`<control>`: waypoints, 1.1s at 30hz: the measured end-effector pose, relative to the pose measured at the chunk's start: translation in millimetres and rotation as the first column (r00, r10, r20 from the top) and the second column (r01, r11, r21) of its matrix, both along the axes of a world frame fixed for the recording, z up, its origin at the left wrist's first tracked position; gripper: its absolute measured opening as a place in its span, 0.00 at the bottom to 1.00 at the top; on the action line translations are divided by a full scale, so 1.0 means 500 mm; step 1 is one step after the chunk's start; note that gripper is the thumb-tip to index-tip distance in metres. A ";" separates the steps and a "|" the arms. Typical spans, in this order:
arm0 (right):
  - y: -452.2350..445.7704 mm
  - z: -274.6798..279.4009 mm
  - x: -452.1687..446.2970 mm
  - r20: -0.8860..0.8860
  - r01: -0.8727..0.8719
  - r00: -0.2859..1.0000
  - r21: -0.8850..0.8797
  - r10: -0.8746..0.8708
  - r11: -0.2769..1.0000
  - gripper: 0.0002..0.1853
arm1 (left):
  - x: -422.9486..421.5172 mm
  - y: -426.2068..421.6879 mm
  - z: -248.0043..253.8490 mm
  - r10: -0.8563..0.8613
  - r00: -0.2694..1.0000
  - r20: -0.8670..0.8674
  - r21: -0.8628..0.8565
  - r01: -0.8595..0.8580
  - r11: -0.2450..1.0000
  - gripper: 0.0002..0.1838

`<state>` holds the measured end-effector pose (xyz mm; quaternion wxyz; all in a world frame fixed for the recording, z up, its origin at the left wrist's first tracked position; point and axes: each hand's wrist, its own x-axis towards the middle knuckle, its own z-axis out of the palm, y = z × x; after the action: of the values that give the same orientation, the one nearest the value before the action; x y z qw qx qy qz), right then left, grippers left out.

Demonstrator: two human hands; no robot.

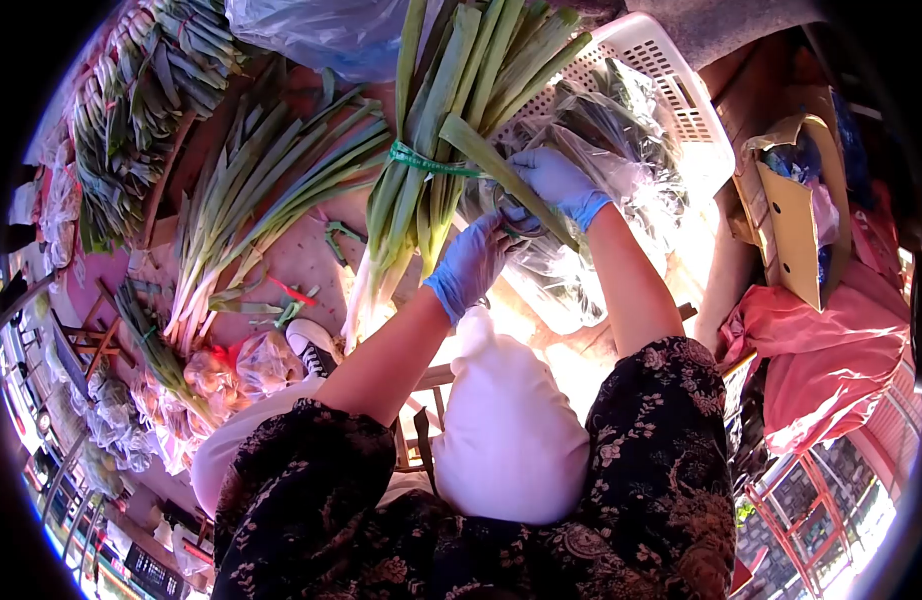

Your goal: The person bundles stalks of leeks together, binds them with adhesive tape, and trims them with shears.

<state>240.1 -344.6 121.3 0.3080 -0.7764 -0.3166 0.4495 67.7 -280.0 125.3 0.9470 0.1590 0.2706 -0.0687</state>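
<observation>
A bunch of leeks (pixel 421 190) stands in front of me, with a printed green band (pixel 429 163) around its stalks. One broad leek leaf (pixel 496 165) slants down from the bunch between my gloved hands. My right hand (pixel 559 183), in a blue glove, has its fingers closed on this leaf. My left hand (pixel 469 260), also gloved, is closed at the leaf's left edge; its fingertips are partly hidden, and what they hold cannot be made out. Left of the bunch lies a loose pile of leeks (pixel 246 190).
A white perforated basket (pixel 711 140) with plastic-wrapped greens (pixel 621 120) stands at the right. More bundled greens (pixel 131 120) lie upper left. Bagged produce (pixel 266 360) is near my shoe (pixel 313 345). An open cardboard box (pixel 791 225) and red cloth (pixel 821 350) are far right.
</observation>
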 end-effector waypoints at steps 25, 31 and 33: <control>0.175 -0.153 0.012 0.711 -0.117 0.698 0.235 -0.088 0.965 0.23 | 0.097 0.374 -0.166 -0.649 0.761 -0.002 0.585 0.527 0.616 0.25; 0.149 -0.146 -0.084 0.184 0.452 0.828 0.338 -0.529 0.825 0.25 | 0.070 0.273 -0.139 -0.040 0.989 -0.141 0.293 0.081 0.953 0.18; 0.158 -0.141 -0.125 -0.318 0.735 0.672 0.169 -0.669 0.657 0.25 | 0.055 0.262 -0.107 -0.053 0.994 -0.100 0.197 0.072 0.978 0.18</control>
<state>177.8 -265.8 50.8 0.6001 -0.7286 -0.0131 0.3300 95.5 -149.2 71.8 0.9096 0.2586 0.3156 -0.0781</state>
